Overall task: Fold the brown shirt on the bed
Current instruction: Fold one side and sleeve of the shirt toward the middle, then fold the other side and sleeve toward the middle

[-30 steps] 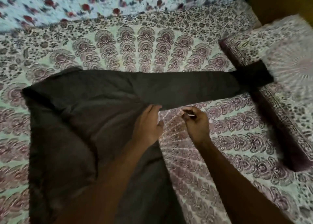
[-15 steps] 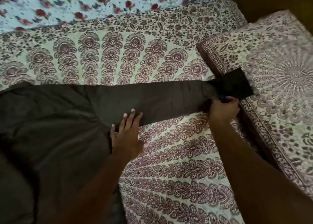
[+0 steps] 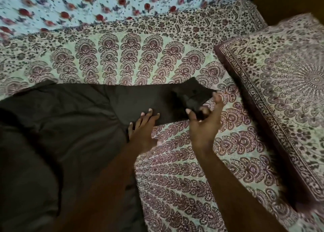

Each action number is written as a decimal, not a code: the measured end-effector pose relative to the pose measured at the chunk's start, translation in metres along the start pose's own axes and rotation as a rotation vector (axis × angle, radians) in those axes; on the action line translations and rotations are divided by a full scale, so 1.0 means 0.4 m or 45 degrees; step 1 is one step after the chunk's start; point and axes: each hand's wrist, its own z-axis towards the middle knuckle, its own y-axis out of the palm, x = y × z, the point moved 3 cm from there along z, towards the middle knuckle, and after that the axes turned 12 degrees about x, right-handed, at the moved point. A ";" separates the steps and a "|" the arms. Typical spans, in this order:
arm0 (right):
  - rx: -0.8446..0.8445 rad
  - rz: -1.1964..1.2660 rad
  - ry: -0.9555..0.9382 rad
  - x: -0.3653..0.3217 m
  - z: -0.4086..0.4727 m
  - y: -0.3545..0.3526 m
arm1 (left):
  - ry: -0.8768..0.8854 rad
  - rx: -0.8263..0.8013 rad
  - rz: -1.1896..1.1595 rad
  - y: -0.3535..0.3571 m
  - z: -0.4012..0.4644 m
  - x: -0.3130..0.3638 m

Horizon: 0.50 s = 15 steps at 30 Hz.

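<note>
Bed (image 3: 175, 161), left hand (image 3: 142, 131) flat, right hand (image 3: 203, 124) lifting sleeve (image 3: 175, 98)

The bed (image 3: 184, 179) carries the brown shirt (image 3: 70, 126) at left and a patterned cushion (image 3: 280, 91) at right.

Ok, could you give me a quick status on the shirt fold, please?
Left hand flat on the sleeve, pinning it. Right hand pinching the cuff end. Brown shirt spread on the bed, sleeve part-folded. Pillow alongside, clear of the fold.
</note>
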 end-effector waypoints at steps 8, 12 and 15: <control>-0.446 -0.117 -0.304 -0.121 -0.322 0.023 | -0.722 -0.249 -1.703 -0.224 -0.125 -0.037; -0.634 -0.142 -0.372 -0.148 -0.474 0.028 | -0.689 -0.096 -1.602 -0.298 -0.213 -0.130; -0.714 -0.158 -0.430 -0.172 -0.570 0.052 | -0.699 0.245 -1.592 -0.351 -0.257 -0.241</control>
